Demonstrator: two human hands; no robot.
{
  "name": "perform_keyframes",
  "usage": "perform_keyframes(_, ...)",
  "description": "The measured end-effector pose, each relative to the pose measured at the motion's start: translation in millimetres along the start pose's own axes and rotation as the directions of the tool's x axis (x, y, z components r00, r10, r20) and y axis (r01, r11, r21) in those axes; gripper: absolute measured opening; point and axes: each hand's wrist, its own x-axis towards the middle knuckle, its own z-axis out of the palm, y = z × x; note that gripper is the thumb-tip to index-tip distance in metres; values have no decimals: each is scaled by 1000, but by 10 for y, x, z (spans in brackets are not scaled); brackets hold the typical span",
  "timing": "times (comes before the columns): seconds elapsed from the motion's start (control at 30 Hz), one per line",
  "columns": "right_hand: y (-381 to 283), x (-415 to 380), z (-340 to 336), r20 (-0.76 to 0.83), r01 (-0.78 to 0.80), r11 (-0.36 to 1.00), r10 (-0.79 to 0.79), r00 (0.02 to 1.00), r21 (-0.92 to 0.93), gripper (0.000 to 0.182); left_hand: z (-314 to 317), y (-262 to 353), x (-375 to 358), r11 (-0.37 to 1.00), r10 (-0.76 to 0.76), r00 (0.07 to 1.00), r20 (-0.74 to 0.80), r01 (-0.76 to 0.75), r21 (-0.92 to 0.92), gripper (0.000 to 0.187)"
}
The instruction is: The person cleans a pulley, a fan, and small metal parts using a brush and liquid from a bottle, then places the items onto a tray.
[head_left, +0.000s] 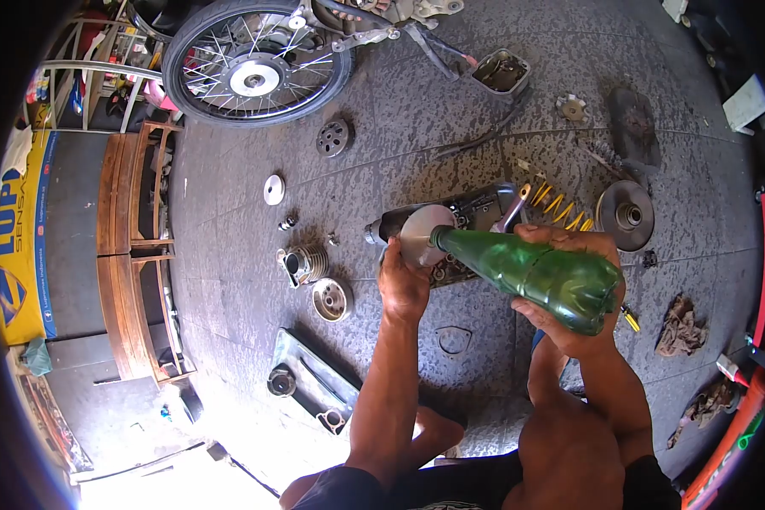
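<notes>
- Green bottle (527, 268): translucent plastic, slim neck, lobed base. Held tilted, neck over the parts tray (389, 224), base beyond its lower right end.
- Right hand (578, 340): clamped round the bottle's wide end.
- Pale disc (418, 246): round, smooth-faced, above the tray's left half. Bottle mouth overlaps its right edge; contact cannot be told.
- Left hand (405, 285): closed on the disc's lower edge.
- Tray itself: dark, oblong, small metal parts inside.
- Right of tray: yellow coil spring (555, 204), then a dark round plate (614, 223) with raised hub; farther off, a crumpled brown rag (682, 325).
- Left of tray: finned metal cylinder (312, 263) and shallow metal drum (331, 299).
- Above left of tray: spoked wheel (257, 78), black tyre, silver hub.
- Far left of tray: slatted wooden bench (119, 314); beyond it, yellow banner (21, 297) reading "LUPI" and "SENSA", blue strip's print too small to read surely.
</notes>
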Motion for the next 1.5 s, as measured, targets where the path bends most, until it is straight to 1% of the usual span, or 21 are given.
perform_keyframes(0.07,-23,19,-23,101,-27,1000,25,995,16,66,-16,-1,26,1000,-4,1000,4,4,-17,50)
perform_keyframes(0.2,-18,-13,-21,130,-68,994,78,988,-84,66,-76,-26,66,1000,1,1000,2,-1,-26,49)
perform_keyframes(0.3,-4,-23,6,69,-39,998,43,997,-57,66,-112,-19,81,1000,-9,1000,8,10,-26,50)
perform_keyframes(0.37,-3,-28,20,-3,-53,998,53,999,38,66,-97,-5,72,999,9,1000,3,-9,-36,50)
perform_keyframes(0.4,-3,-16,7,-5,-52,998,52,999,37,66,-89,3,69,999,27,1000,-4,-27,-44,52)
perform_keyframes(0.47,2,21,-27,22,54,998,-54,998,-17,64,-98,11,71,999,31,1000,3,-31,-40,50)
perform_keyframes(0.5,10,23,-23,21,54,998,-54,998,-18,64,-103,15,73,999,38,999,8,-38,-36,49)
perform_keyframes(0.57,33,23,-1,-111,15,994,-3,994,113,62,-125,25,77,999,40,999,-3,-40,-28,48)
perform_keyframes(0.6,32,24,-19,-113,16,994,-4,994,113,62,-136,32,80,999,43,999,-15,-44,-20,47)
perform_keyframes(0.67,23,19,-80,-87,-28,999,26,996,-18,61,-106,62,62,999,44,999,-11,-44,-22,47)
perform_keyframes(0.7,4,13,-99,-86,-27,999,25,996,-18,61,-89,74,57,999,46,999,-8,-46,-26,48)
perform_keyframes(0.77,-41,-17,-119,-42,-123,992,123,992,-11,61,-95,84,75,999,52,999,7,-52,11,49)
perform_keyframes(0.8,-38,-16,-122,-42,-124,992,123,992,-11,61,-100,87,80,997,57,998,19,-58,48,50)
perform_keyframes(0.9,-39,-13,-127,-22,-43,998,42,999,-34,62,-124,88,89,998,51,999,12,-51,45,51)
perform_keyframes(0.97,-60,-12,-113,-8,-124,992,123,992,-4,62,-33,116,38,999,35,999,21,-35,35,52)
perform_keyframes(1.0,-48,-13,-102,-9,-122,992,122,992,-5,62,8,123,19,1000,19,999,28,-19,24,52)
perform_keyframes(1.07,-3,-22,-76,-94,-48,988,62,994,145,64,26,113,14,1000,-3,1000,8,3,10,53)
perform_keyframes(1.23,-16,5,-106,-80,-74,995,80,994,74,66,71,152,-19,998,-61,998,8,61,-20,53)
perform_keyframes(1.33,-20,52,-49,-82,-48,997,53,995,61,68,84,167,-51,998,-29,998,56,26,54,51)
perform_keyframes(1.4,-5,58,-52,-109,-20,998,27,994,67,69,90,174,-62,985,36,993,110,-54,166,49)
perform_keyframes(1.5,30,32,-107,-157,-58,997,65,985,44,68,66,187,-55,989,42,988,148,-62,133,50)
